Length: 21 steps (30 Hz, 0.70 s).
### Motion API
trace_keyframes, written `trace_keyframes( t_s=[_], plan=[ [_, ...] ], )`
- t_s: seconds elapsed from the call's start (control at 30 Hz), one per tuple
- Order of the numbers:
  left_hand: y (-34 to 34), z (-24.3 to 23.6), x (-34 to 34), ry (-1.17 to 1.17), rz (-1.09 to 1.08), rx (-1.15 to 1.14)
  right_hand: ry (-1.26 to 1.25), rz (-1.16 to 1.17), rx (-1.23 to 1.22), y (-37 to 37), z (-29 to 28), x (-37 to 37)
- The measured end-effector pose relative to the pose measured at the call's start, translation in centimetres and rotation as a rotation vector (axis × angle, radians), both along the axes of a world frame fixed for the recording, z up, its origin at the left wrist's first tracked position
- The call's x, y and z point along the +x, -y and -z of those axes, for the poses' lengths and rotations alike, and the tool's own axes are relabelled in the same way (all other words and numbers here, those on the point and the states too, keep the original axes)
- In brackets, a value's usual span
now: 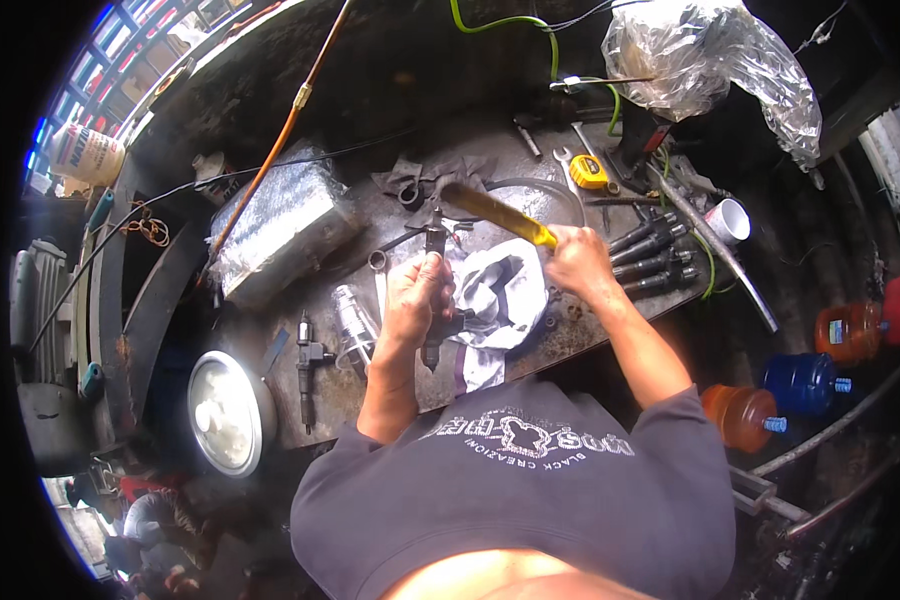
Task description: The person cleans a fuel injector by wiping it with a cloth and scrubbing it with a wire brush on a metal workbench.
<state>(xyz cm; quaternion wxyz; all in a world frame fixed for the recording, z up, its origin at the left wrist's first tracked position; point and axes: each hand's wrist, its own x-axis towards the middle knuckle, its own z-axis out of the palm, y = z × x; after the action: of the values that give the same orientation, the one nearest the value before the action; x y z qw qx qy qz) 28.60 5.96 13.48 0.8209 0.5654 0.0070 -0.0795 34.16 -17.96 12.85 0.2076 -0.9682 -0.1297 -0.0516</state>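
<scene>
My left hand (415, 298) grips a dark metal fuel injector (435, 238), held upright over the workbench (560, 335). My right hand (577, 258) is wrapped round the yellow handle of a brush-like tool (500, 214). The tool's long brownish head points left, close to the injector's top; whether they touch I cannot tell. A white cloth (515, 290) lies on the bench between my hands. Left of my left forearm are a clear plastic cup (352, 318) and another injector (307, 370). Several dark injectors (655, 250) lie side by side beyond my right forearm.
A box in silvery wrapping (285, 235) stands at the bench's left. Farther back lie a yellow tape measure (588, 172) and wrenches (566, 165). A white cup (730, 221) sits right, a lidded white pot (228, 413) left. Clear plastic sheeting (685, 60) hangs overhead; orange jugs (740, 415) stand below right.
</scene>
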Motion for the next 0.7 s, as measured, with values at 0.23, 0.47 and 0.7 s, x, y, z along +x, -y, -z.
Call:
trace_keyframes(
  t_s=[0.23, 0.47, 0.7],
  plan=[
    [2.2, -1.2, 0.4, 0.06, -0.002, 0.25, 0.138, -0.037, 0.314, -1.7, -2.2, -0.1],
    [2.2, -2.0, 0.6, 0.109, -0.154, 0.165, -0.103, 0.059, 0.661, -2.1, -1.2, -1.1],
    [1.7, -1.9, 1.1, -0.094, -0.132, -0.551, -0.42, 0.005, 1.206, -4.5, 0.6, -4.5]
  ],
)
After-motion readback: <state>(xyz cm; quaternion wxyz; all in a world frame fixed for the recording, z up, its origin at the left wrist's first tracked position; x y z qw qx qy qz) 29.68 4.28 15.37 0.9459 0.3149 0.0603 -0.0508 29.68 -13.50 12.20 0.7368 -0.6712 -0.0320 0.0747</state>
